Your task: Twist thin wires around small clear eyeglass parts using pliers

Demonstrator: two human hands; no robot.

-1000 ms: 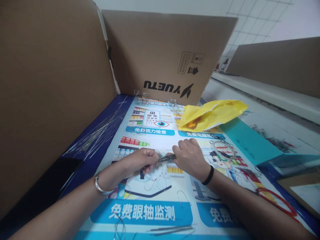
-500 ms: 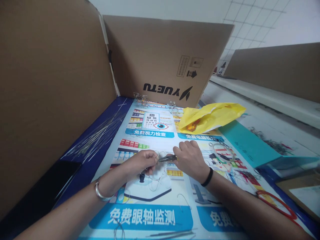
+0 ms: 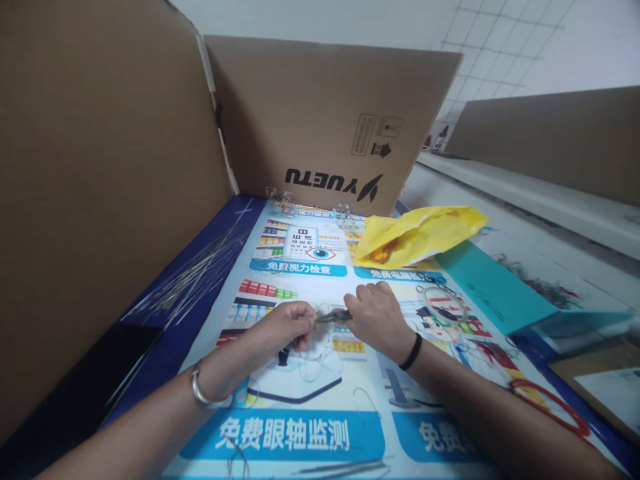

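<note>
My left hand [image 3: 290,325] pinches a thin bent wire [image 3: 324,308] between thumb and fingers. Closed around a pair of pliers [image 3: 331,317], my right hand [image 3: 377,315] keeps the tool pointing left. The jaws reach the fingertips of the left hand, and most of the handles are covered by the right fist. Fine wire loops [image 3: 320,365] hang or lie just below the hands; I cannot tell which. Whether the jaws grip the wire is too small to make out.
Long straight wires [image 3: 195,273] lie at the left. A yellow bag [image 3: 425,233] sits behind my right hand, near a teal box [image 3: 480,287]. A red ring [image 3: 550,403] lies at the right. Cardboard panels [image 3: 320,113] stand behind and left. More wire pieces [image 3: 345,469] lie in front.
Both hands keep nearly the same place and hold. The wire loops below them have shifted a little, and the whole view has moved slightly.
</note>
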